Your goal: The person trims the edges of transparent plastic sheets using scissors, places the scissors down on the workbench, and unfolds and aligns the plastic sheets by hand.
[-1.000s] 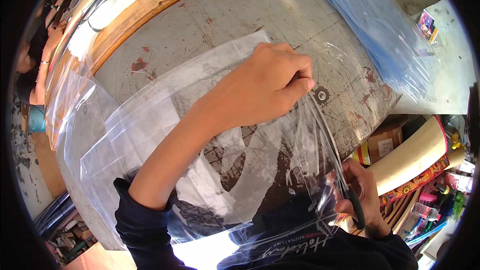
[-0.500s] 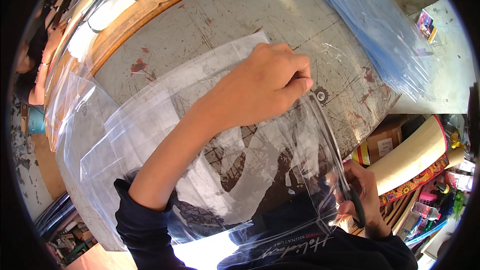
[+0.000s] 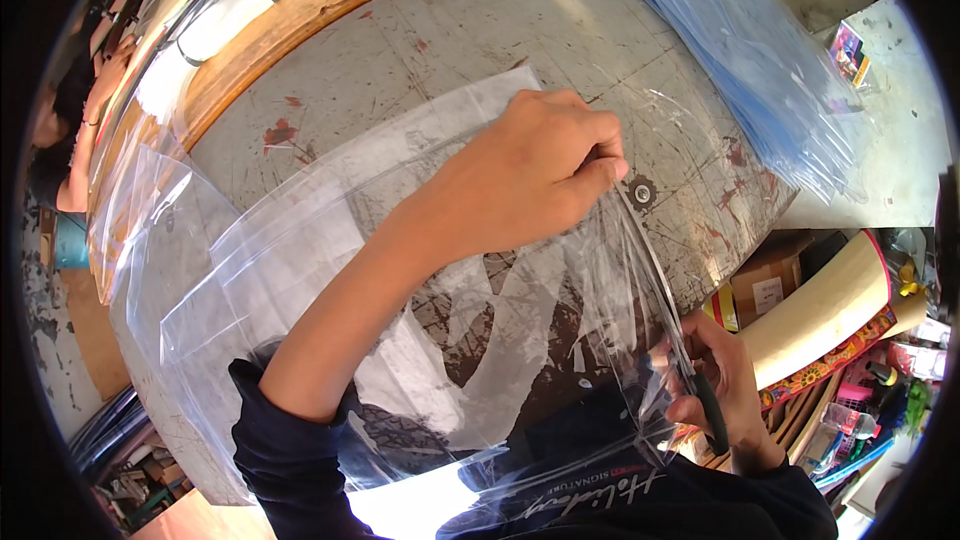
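Observation:
A clear plastic sheet (image 3: 420, 370) spreads across the worn grey table, its near part hanging over the front edge by my dark shirt. My left hand (image 3: 560, 162) is closed in a pinch on the sheet's right edge, with that forearm lying over the plastic. In my right hand (image 3: 735, 375), low at the right, are long scissors (image 3: 712, 412) with a dark handle. Their blades run up along the right edge of the sheet toward my left fingers. Glare and folds in the plastic hide exactly where the blades meet it.
Bluish plastic sheets (image 3: 720, 60) are stacked at the far right of the table (image 3: 400, 60). Bundled clear plastic (image 3: 215, 25) lies at the far left near another person's arm (image 3: 95, 105). A cream roll (image 3: 830, 310) and a cardboard box (image 3: 765, 280) stand below the right edge.
My right hand and the scissors have shifted very slightly, and the plastic folds beside the blades have changed shape. My left hand stays in nearly the same place.

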`<state>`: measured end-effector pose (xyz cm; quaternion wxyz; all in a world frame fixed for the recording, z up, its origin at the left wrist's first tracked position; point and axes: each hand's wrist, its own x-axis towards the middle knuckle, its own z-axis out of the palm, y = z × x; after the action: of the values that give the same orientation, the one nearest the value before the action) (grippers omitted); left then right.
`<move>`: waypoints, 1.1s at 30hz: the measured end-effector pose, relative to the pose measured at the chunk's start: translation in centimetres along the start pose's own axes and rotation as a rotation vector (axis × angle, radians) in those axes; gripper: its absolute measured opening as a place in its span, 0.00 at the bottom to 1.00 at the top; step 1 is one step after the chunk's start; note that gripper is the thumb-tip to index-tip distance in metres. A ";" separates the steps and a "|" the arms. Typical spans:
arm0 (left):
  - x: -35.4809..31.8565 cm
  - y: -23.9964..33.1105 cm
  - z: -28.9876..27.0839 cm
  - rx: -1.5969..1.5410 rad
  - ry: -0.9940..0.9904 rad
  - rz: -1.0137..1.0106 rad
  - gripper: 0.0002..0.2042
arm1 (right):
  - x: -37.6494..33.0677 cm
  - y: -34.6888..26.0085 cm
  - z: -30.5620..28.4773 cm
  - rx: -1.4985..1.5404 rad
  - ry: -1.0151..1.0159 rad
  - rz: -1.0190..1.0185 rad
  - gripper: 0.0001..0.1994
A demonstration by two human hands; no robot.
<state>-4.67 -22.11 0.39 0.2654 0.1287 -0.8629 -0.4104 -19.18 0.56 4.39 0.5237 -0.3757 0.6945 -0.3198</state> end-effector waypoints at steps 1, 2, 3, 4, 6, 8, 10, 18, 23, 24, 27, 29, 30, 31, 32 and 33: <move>0.0 0.0 0.0 0.000 0.001 -0.001 0.07 | 0.0 -0.1 0.0 0.008 0.000 0.003 0.36; 0.0 0.0 -0.1 0.008 0.003 0.007 0.07 | 0.0 0.0 0.0 0.006 0.001 0.004 0.36; 0.1 0.1 -0.1 0.016 0.004 0.014 0.06 | -0.1 0.2 0.0 0.018 0.008 -0.001 0.37; 0.2 0.2 -0.2 0.015 0.005 0.014 0.06 | -0.2 0.3 0.0 0.031 0.016 -0.005 0.37; 0.2 0.4 -0.5 0.007 -0.033 -0.025 0.06 | -0.2 0.3 0.0 0.028 0.016 0.009 0.38; 0.1 0.3 -0.4 -0.002 -0.023 -0.026 0.06 | -0.2 0.2 -0.1 0.024 0.018 0.023 0.38; 0.2 0.1 -0.3 -0.011 -0.012 -0.023 0.06 | -0.3 0.0 -0.3 0.009 -0.002 0.070 0.39; 0.2 0.2 -0.1 -0.209 0.040 -0.095 0.10 | -0.1 -0.1 0.1 0.099 0.037 0.042 0.38; 0.1 -0.1 -0.4 -0.128 -0.045 -0.014 0.21 | 0.3 -0.1 0.0 0.074 0.025 0.023 0.38; 0.1 -0.2 -0.4 -0.098 -0.037 0.069 0.22 | 0.3 -0.3 0.0 0.064 0.021 0.023 0.38; 0.1 0.1 -0.7 -0.073 -0.063 0.034 0.27 | 0.3 -0.3 0.1 0.068 0.020 0.024 0.38; 0.1 -0.2 -0.6 -0.069 -0.044 0.055 0.28 | 0.3 -0.3 0.1 0.080 0.023 0.023 0.38; 0.1 -0.3 -0.5 -0.064 -0.024 0.076 0.30 | 0.3 -0.2 -0.1 0.049 0.016 0.024 0.37; 0.1 -0.3 -0.6 -0.065 -0.024 0.077 0.30 | 0.2 -0.2 -0.1 0.017 0.009 0.025 0.37; 0.1 -0.3 -0.5 -0.072 -0.031 0.057 0.31 | 0.2 -0.2 -0.2 0.018 0.007 0.026 0.37; 0.1 -0.3 -0.5 -0.079 -0.038 0.037 0.31 | 0.2 -0.3 -0.2 -0.006 0.006 0.038 0.37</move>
<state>-4.41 -22.68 0.44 0.2616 0.0941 -0.8530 -0.4417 -19.38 0.28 4.60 0.5263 -0.3629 0.7042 -0.3088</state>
